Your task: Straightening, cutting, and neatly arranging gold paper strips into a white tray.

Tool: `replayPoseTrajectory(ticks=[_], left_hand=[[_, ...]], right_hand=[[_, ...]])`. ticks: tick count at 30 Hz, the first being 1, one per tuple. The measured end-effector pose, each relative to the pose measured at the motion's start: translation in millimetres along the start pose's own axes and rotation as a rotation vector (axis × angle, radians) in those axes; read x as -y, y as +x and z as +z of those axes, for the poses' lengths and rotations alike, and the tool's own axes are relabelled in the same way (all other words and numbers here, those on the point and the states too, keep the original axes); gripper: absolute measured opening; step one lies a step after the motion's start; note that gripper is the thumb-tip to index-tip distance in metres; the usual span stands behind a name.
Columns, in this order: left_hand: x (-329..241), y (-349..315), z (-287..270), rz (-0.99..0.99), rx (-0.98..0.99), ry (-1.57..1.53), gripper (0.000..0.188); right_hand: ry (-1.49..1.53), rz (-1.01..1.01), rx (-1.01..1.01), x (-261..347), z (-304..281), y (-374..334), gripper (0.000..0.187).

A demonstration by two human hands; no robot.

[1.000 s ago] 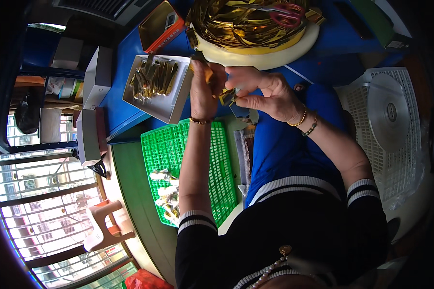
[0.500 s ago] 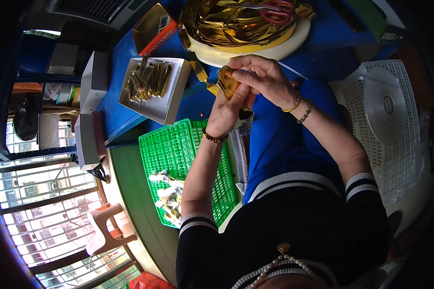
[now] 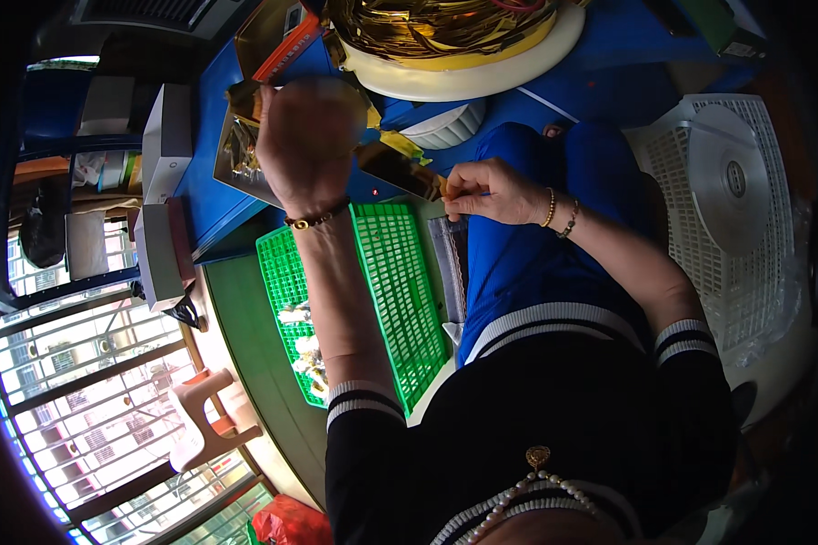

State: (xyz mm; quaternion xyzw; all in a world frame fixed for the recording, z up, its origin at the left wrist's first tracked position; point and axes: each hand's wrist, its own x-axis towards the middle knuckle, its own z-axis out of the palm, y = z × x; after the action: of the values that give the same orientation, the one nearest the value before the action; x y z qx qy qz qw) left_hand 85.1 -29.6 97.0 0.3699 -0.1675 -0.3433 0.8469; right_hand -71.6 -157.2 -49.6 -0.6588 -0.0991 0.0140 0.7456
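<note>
My right hand (image 3: 503, 193) pinches the end of a shiny gold foil strip (image 3: 398, 171), which stretches left above the green basket. My left hand (image 3: 298, 168) is raised over the shallow white box (image 3: 256, 189), covering much of it. A blurred patch hides most of its fingers, so their grip is unclear. Beside its visible finger a gold-brown piece (image 3: 244, 98) shows; whether the hand holds it I cannot tell. Gold packets (image 3: 243, 145) lie in the box. A large coil of gold foil strip (image 3: 436, 36) rests on a round cream base (image 3: 445, 86).
The green basket (image 3: 400, 300) with silvery packets (image 3: 309, 363) stands left of my lap. An orange-red box (image 3: 286, 45) sits behind the white one on the blue table (image 3: 211, 182). At right is a white plastic crate (image 3: 777, 173) bearing a clear disc (image 3: 727, 191).
My hands were together around folded gold foil and have parted. The left moved up and left over the white box; the right moved slightly down, holding the strip's end. The view shifted a little.
</note>
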Motion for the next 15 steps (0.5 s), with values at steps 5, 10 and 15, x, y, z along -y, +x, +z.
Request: replayPoseTrajectory(ticks=[5, 10, 15], left_hand=[[-9, 17, -43, 0.094, -0.085, 0.113, 0.044], [52, 5, -38, -0.041, -0.305, 0.421, 0.052], [96, -14, -22, -0.03, -0.089, 0.261, 0.056]], right_hand=[[0.113, -0.077, -0.005, 31, 7, -3, 0.013], [-0.088, -0.412, -0.206, 77, 2, 14, 0.012], [0.215, -0.325, -0.35, 75, -10, 34, 0.015]])
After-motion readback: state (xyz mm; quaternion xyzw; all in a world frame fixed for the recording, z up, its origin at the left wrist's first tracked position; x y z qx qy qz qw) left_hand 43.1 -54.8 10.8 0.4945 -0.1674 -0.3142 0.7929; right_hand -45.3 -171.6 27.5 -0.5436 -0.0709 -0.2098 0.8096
